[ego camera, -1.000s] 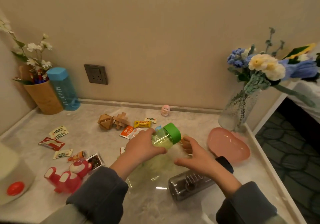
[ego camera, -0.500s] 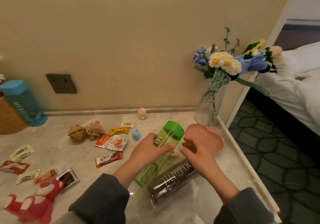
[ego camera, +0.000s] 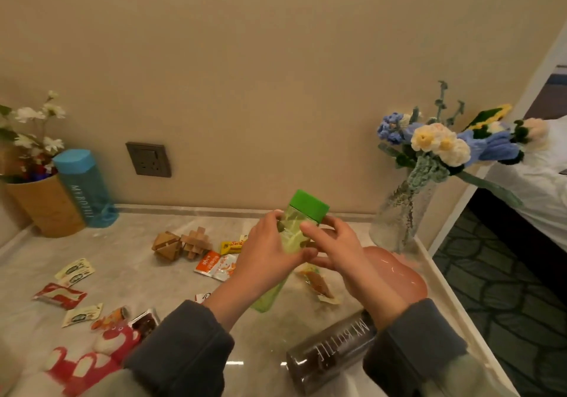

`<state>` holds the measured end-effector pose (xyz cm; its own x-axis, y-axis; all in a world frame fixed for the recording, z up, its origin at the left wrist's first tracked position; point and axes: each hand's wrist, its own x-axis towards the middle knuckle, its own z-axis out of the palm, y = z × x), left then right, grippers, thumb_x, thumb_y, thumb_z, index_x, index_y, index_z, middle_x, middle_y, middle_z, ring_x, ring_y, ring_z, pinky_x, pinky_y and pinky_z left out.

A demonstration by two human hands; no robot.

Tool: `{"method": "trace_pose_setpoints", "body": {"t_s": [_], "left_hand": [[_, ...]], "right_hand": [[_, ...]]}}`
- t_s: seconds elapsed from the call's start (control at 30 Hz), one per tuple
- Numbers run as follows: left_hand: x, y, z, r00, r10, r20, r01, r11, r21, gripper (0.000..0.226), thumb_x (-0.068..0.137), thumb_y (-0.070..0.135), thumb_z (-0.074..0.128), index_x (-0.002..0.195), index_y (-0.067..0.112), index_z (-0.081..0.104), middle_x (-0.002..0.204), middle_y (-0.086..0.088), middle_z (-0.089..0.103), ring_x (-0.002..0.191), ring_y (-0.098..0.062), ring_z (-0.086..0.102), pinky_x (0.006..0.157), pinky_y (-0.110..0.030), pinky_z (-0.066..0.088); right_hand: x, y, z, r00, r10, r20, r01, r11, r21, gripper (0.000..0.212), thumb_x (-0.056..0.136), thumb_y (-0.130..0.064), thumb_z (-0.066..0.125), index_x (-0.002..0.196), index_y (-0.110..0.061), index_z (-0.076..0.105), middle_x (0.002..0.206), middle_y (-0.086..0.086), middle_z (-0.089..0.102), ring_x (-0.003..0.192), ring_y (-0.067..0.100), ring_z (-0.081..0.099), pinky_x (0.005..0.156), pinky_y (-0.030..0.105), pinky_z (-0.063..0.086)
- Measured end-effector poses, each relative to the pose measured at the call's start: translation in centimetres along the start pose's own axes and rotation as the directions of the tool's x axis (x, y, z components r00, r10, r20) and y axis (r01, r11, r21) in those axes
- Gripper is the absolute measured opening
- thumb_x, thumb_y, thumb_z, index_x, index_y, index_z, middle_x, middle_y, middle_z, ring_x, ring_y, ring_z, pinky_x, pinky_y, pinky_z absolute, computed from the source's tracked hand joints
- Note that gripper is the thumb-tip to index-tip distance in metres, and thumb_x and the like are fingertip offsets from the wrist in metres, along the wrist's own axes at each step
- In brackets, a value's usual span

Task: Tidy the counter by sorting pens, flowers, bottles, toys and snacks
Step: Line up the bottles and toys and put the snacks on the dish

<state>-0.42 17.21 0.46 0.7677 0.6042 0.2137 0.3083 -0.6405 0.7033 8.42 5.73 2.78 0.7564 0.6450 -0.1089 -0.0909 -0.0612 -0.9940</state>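
A translucent green bottle [ego camera: 306,209] with a green cap is held nearly upright above the counter. My left hand [ego camera: 267,249] grips its body from the left and my right hand [ego camera: 340,252] holds it from the right, fingers curled round it. A dark brown bottle [ego camera: 334,353] lies on its side near the front edge, below my right wrist. A blue bottle [ego camera: 82,188] stands at the back left beside a round wooden holder [ego camera: 46,206] with white flowers. Snack packets [ego camera: 214,264] and wooden puzzle toys [ego camera: 181,245] are scattered across the middle of the counter.
A glass vase of knitted flowers [ego camera: 399,212] stands at the back right, with a pink dish [ego camera: 402,277] in front of it. A red plush toy [ego camera: 89,360] and more packets [ego camera: 61,295] lie at the front left. The counter edge drops to the floor on the right.
The green bottle has been raised from a slant to nearly upright. My right hand moved from beside the brown bottle onto the green bottle. The view swung back left.
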Motion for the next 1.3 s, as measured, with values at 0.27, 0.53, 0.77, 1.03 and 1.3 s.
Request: {"method": "trace_pose_setpoints", "body": {"t_s": [0.27, 0.53, 0.77, 1.03, 1.3], "left_hand": [[2.6, -5.2, -7.3, 0.994, -0.004, -0.108, 0.016, 0.994, 0.111, 0.083, 0.078, 0.06, 0.064, 0.14, 0.023, 0.024, 0.135, -0.001, 0.037, 0.128, -0.019, 0.034, 0.103, -0.035, 0.035], [5.5, -12.4, -17.6, 0.992, -0.119, -0.041, 0.12, 0.992, 0.032, 0.084, 0.081, 0.043, 0.069, 0.144, 0.031, 0.014, 0.144, 0.001, 0.033, 0.131, -0.018, 0.036, 0.108, -0.039, 0.036], [7.5, -19.7, -24.1, 0.983, -0.184, 0.019, 0.184, 0.983, 0.02, 0.086, 0.082, 0.037, 0.07, 0.147, 0.038, 0.015, 0.135, 0.002, 0.036, 0.117, -0.016, 0.05, 0.099, -0.036, 0.045], [9.0, -28.0, -25.4, 0.929, -0.353, 0.112, 0.362, 0.93, -0.063, 0.074, 0.08, 0.035, 0.069, 0.141, 0.028, 0.028, 0.126, 0.0, 0.043, 0.105, -0.016, 0.056, 0.093, -0.038, 0.05], [10.6, -33.7, -23.6, 0.878, -0.452, 0.159, 0.478, 0.847, -0.233, 0.052, 0.086, 0.015, 0.057, 0.132, 0.016, 0.032, 0.098, 0.005, 0.056, 0.095, -0.014, 0.058, 0.084, -0.029, 0.048]], "right_hand": [[4.9, -2.7, 9.2, 0.981, -0.097, 0.168, 0.111, 0.991, -0.075, 0.04, 0.08, -0.017, 0.078, 0.115, -0.018, 0.06, 0.11, 0.008, 0.07, 0.103, 0.019, 0.067, 0.08, 0.039, 0.059], [9.1, -5.1, 20.7, 0.937, -0.168, 0.305, 0.221, 0.965, -0.145, 0.057, 0.078, -0.02, 0.08, 0.128, -0.015, 0.053, 0.113, 0.005, 0.066, 0.102, 0.019, 0.066, 0.084, 0.043, 0.059], [13.1, -4.6, 29.1, 0.93, -0.195, 0.312, 0.268, 0.94, -0.213, 0.062, 0.071, -0.019, 0.085, 0.124, -0.02, 0.052, 0.113, -0.001, 0.064, 0.103, 0.017, 0.064, 0.089, 0.044, 0.056], [16.6, -1.0, 36.5, 0.934, -0.171, 0.313, 0.284, 0.888, -0.361, 0.07, 0.067, -0.013, 0.087, 0.127, -0.015, 0.051, 0.119, 0.001, 0.062, 0.111, 0.019, 0.06, 0.096, 0.042, 0.051], [19.3, 1.2, 39.7, 0.942, -0.164, 0.293, 0.282, 0.861, -0.424, 0.065, 0.067, -0.01, 0.087, 0.122, -0.015, 0.052, 0.112, -0.001, 0.062, 0.104, 0.014, 0.059, 0.088, 0.028, 0.048]]}}
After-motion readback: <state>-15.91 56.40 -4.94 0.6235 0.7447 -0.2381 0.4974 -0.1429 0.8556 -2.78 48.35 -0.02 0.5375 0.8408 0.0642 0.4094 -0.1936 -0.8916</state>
